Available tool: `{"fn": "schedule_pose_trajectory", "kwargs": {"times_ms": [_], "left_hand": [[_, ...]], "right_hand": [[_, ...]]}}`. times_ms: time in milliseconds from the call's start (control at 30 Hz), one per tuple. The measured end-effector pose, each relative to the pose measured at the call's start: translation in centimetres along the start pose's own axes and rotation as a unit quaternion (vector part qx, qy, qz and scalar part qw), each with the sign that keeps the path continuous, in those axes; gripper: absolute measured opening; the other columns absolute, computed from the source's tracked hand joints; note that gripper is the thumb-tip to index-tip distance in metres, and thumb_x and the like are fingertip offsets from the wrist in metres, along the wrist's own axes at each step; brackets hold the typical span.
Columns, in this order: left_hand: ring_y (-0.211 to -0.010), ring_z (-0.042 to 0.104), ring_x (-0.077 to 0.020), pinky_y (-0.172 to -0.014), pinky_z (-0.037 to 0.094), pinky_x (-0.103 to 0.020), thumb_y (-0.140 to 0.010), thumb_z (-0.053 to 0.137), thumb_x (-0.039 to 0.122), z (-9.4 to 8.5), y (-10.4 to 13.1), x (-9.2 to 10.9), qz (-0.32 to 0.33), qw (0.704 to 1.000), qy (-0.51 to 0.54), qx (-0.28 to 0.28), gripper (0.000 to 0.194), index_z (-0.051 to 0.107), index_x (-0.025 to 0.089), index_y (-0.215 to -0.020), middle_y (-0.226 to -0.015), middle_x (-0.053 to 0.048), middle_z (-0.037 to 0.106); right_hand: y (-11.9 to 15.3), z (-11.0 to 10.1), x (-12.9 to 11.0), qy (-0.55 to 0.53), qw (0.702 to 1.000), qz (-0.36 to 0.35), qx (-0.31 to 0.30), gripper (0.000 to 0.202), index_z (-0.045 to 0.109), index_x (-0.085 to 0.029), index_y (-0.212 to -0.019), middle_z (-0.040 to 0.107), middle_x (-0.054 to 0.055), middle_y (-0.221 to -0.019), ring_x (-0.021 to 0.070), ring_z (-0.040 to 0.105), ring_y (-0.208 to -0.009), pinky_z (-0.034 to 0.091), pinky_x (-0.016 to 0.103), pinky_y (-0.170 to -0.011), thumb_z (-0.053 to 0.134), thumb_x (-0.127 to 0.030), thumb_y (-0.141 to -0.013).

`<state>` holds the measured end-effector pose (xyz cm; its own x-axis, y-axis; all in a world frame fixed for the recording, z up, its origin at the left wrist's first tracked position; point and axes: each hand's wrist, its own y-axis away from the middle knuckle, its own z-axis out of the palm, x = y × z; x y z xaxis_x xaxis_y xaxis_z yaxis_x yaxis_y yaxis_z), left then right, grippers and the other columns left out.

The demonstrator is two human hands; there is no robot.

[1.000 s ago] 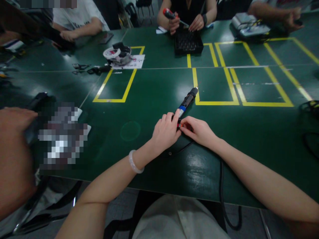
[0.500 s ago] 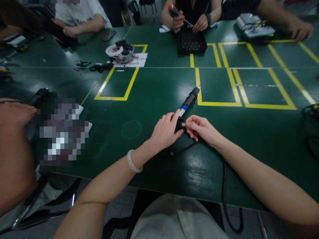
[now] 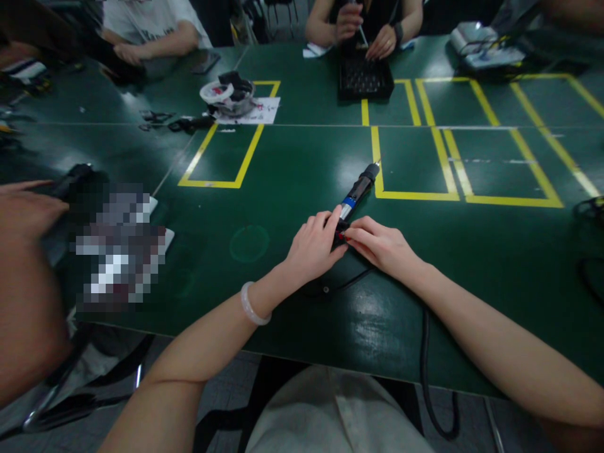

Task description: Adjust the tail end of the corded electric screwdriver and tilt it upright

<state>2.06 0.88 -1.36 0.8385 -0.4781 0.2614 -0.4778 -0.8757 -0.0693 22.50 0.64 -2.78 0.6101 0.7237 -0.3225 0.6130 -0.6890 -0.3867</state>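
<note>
An electric screwdriver (image 3: 359,187), black and silver with a blue band, lies on the green table, its thin bit pointing away to the upper right. My left hand (image 3: 314,246) is closed round its rear end. A small red piece (image 3: 341,236) shows at that end, between my hands. The fingertips of my right hand (image 3: 380,240) pinch at it; they cover most of it, so its kind cannot be made out. A thin black cable (image 3: 352,281) runs on the table below my right hand. A pale bracelet (image 3: 253,304) is on my left wrist.
Yellow tape (image 3: 415,196) marks rectangles on the table. Across from me a person works over a black tray (image 3: 365,82). Tape rolls (image 3: 226,94) sit on white paper at the far left. A co-worker's arm (image 3: 28,283) is at my left. A thick cable (image 3: 425,352) hangs over the front edge.
My right hand has moved slightly left, bringing the small red piece against the screwdriver's rear end. My left hand stays in place. Across the table, the person's tool hand has shifted.
</note>
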Motion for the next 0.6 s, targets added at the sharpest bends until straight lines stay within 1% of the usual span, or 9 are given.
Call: {"fn": "schedule_pose_trajectory", "kwargs": {"times_ms": [100, 267, 467, 533, 600], "left_hand": [[-0.121, 0.053, -0.0314, -0.101, 0.048, -0.044, -0.097, 0.057, 0.039, 0.04, 0.01, -0.01, -0.002, 1.000, 0.004, -0.001, 0.073, 0.029, 0.010, -0.157, -0.140, -0.018, 0.051], [-0.120, 0.053, -0.0311, -0.101, 0.047, -0.044, -0.097, 0.057, 0.043, 0.05, 0.04, -0.07, 0.003, 1.000, -0.001, 0.001, 0.074, 0.029, 0.010, -0.157, -0.141, -0.018, 0.051], [-0.121, 0.053, -0.0321, -0.099, 0.048, -0.044, -0.096, 0.057, 0.054, 0.12, 0.00, -0.01, -0.010, 1.000, -0.012, 0.003, 0.080, 0.030, 0.009, -0.156, -0.141, -0.019, 0.051], [-0.120, 0.054, -0.0322, -0.098, 0.048, -0.044, -0.097, 0.054, 0.056, 0.20, 0.02, 0.06, -0.011, 1.000, -0.012, 0.011, 0.078, 0.031, 0.010, -0.156, -0.139, -0.019, 0.051], [-0.120, 0.055, -0.0320, -0.098, 0.048, -0.044, -0.098, 0.053, 0.054, 0.25, 0.04, 0.19, -0.014, 1.000, -0.015, 0.019, 0.074, 0.032, 0.012, -0.156, -0.138, -0.018, 0.051]], "right_hand": [[0.16, 0.06, 0.14, 0.038, 0.999, -0.027, -0.005, 0.025, 0.065, -0.020, -0.117, 0.068, 0.011, -0.110, 0.0192, 0.066, -0.088, 0.051, 0.027, -0.065, 0.044, -0.025, -0.106], [0.29, 0.17, 0.37, 0.024, 0.999, -0.039, -0.001, 0.026, 0.068, -0.019, -0.116, 0.068, 0.012, -0.111, 0.0199, 0.065, -0.091, 0.052, 0.028, -0.068, 0.045, -0.023, -0.104], [0.66, -0.20, 0.67, 0.000, 1.000, -0.019, -0.021, 0.029, 0.071, -0.022, -0.116, 0.068, 0.011, -0.110, 0.0207, 0.065, -0.092, 0.053, 0.030, -0.072, 0.047, -0.018, -0.100], [0.69, -0.28, 0.64, -0.013, 1.000, -0.008, -0.023, 0.030, 0.072, -0.022, -0.114, 0.069, 0.010, -0.109, 0.0208, 0.065, -0.091, 0.053, 0.031, -0.072, 0.047, -0.017, -0.099], [0.65, -0.29, 0.58, -0.029, 0.999, 0.004, -0.024, 0.030, 0.073, -0.023, -0.113, 0.069, 0.010, -0.108, 0.0208, 0.065, -0.091, 0.053, 0.031, -0.073, 0.048, -0.017, -0.098]]}}
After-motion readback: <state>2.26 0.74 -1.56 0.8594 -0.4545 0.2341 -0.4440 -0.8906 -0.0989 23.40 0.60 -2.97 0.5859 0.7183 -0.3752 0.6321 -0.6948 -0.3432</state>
